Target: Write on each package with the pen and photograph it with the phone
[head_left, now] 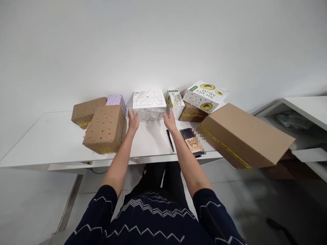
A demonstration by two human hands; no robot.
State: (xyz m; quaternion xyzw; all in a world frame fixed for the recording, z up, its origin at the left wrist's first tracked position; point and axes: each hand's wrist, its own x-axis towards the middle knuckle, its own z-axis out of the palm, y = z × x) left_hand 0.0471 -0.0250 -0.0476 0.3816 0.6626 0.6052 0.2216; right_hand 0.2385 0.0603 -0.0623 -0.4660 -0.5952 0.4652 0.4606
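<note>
White dotted box (149, 104) sits at twelve o'clock on the table (51, 136), against the wall. Left hand (133, 121) and right hand (169, 119) reach for it, open and apart, flanking its front corners; contact is unclear. Squaring the palms on opposite sides would likely grip best.

Dark navy sleeves with white zigzag stripes, black trousers

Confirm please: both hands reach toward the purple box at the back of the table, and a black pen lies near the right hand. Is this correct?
Not quite. In the head view the left hand and right hand reach toward the white dotted box, not the purple box, which sits further left. The black pen does lie near the right hand.
</note>
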